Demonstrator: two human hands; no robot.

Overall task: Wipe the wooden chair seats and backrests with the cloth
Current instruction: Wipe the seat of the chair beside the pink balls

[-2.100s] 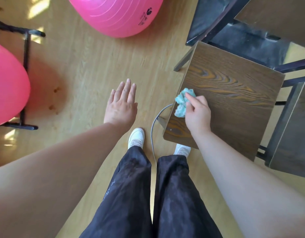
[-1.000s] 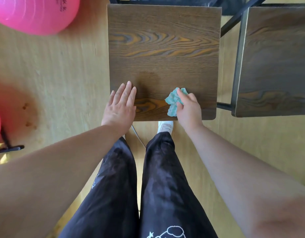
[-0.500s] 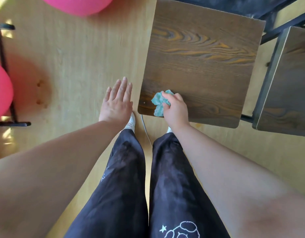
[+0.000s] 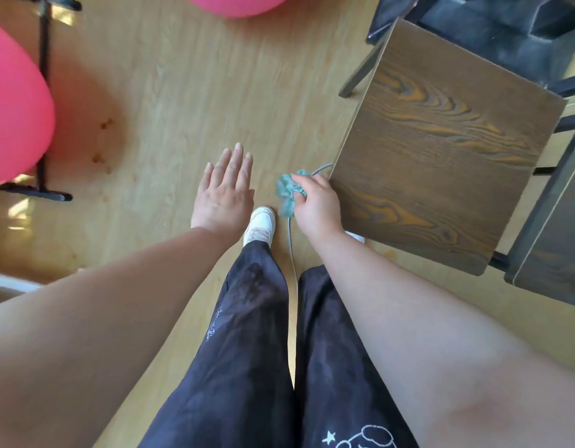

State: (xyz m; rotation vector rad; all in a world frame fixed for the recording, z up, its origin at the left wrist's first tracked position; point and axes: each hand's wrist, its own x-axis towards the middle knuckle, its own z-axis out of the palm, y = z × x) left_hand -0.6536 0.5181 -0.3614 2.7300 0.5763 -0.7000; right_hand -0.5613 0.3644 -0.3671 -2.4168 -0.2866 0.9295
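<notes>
A dark brown wooden chair seat [image 4: 441,147] with orange grain fills the right side of the head view. My right hand [image 4: 316,210] is closed around a crumpled teal cloth [image 4: 287,194], held just off the seat's left edge, over the floor. My left hand [image 4: 224,192] hovers flat above the floor, fingers spread, holding nothing. A second dark wooden seat [image 4: 557,253] shows partly at the right edge.
Two pink exercise balls, one [image 4: 16,101] at the left in a black metal stand [image 4: 42,92] and another [image 4: 237,3] at the top. A grey cable [image 4: 291,247] runs along the floor between my feet. A black padded item [image 4: 493,24] lies behind the chair.
My right hand with the cloth has slid left off the seat's edge. The view has swung left, so the chair sits further right. My left hand stays flat and apart from the seat.
</notes>
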